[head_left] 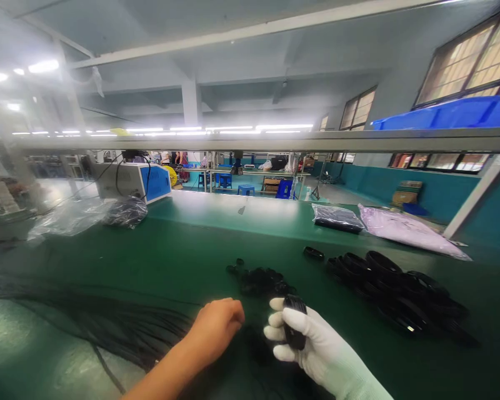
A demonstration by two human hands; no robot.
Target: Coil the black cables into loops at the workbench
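Note:
My right hand [312, 339], in a white glove, grips a black oval plastic part [295, 322] upright between thumb and fingers. Bare and curled, my left hand [221, 322] is just left of it, apart from it; its fingertips are turned away, so anything in them is hidden. Beyond both hands lies a small heap of little black ring-like pieces [263, 280]. To the right is a pile of larger black oval rings [391, 289], with a single black ring [314, 253] beside it. Many thin black cables [120, 322] spread over the table left of my left hand.
The green table [183, 244] carries a grey and blue machine box [156, 182] and clear plastic bags [79, 214] at the back left. A wrapped black pack [337, 218] and a pink bag [412, 230] lie back right. A shelf rail [250, 143] crosses ahead, with a blue bin [450, 114] above.

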